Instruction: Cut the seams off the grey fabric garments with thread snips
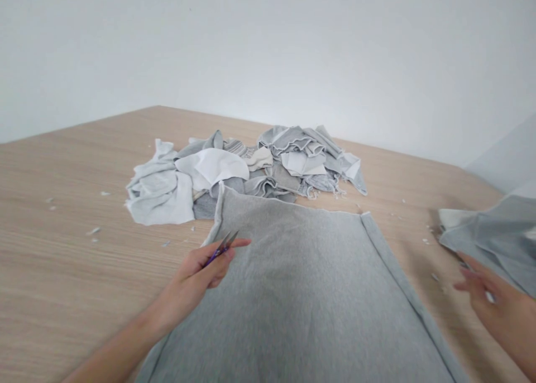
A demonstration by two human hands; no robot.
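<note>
A large grey fleece fabric panel (301, 282) lies flat on the wooden table (62, 271) in front of me. My left hand (201, 274) rests on the panel's left side, closed round small purple-handled thread snips (221, 248) whose blades point toward the far left corner. My right hand (498, 305) hovers over the table to the right of the panel, fingers stretched out and apart, holding nothing, just below a second pile of grey fabric (489, 238).
A heap of grey and white fabric scraps (243, 171) lies beyond the panel's far edge. Small white snippets are scattered on the wood at left and right. A plain white wall stands behind the table.
</note>
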